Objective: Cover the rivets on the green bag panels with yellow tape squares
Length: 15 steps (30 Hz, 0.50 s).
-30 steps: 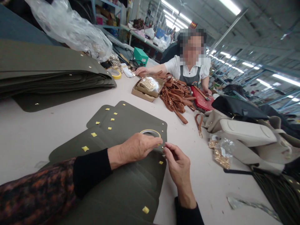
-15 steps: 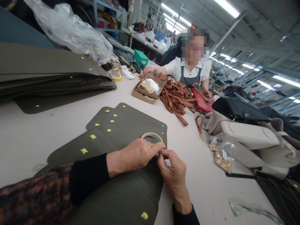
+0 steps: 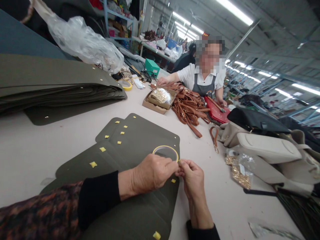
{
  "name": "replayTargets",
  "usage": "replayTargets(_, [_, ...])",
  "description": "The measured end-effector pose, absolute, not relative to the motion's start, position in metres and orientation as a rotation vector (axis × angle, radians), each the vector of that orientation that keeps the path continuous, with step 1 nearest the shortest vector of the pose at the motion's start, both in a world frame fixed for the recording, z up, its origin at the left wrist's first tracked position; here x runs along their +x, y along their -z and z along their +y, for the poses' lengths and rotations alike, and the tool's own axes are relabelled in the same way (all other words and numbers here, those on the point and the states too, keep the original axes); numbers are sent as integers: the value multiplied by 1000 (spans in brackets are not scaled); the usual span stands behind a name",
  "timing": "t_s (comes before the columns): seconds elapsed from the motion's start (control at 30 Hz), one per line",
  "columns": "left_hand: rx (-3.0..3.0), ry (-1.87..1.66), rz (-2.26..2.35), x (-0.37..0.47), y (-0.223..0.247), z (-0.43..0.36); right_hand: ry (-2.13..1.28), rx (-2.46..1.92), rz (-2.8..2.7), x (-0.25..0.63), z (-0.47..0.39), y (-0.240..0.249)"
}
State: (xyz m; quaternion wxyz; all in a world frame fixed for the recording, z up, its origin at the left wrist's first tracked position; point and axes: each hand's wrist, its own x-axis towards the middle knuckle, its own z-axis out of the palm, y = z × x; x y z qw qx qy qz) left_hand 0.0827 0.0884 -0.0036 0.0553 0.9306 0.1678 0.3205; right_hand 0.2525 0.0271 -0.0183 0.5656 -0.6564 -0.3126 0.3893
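My left hand is closed on a thin yellow roll of tape, whose ring stands up behind the fingers. My right hand meets it fingertip to fingertip, pinching what looks like the tape's free end; the fingers hide most of it. Both are above dark olive panels that overlap on the table. Small yellow tape pieces dot these panels, and one tape piece lies just below my fingertips near the right edge. Two small metal studs show near the panel's upper right corner.
A stack of olive panels is at left. Ahead are a cardboard box with gold chain, brown straps and a co-worker with a hand by the box. Pale bags and bagged gold hardware lie right.
My right hand has moved slightly right and down off the panel's edge, uncovering a yellow tape piece there. My left hand, with the tape roll, has shifted slightly right and down. The view has tilted slightly.
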Motion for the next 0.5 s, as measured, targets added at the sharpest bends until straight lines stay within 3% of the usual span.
replayTargets(0.27, [2903,-500,724,84,10,99,-967,-1745,-967,278,24,22])
replayTargets(0.5, [2894,-441,713,85,7,98,-658,-1962,-1328,263,26,17])
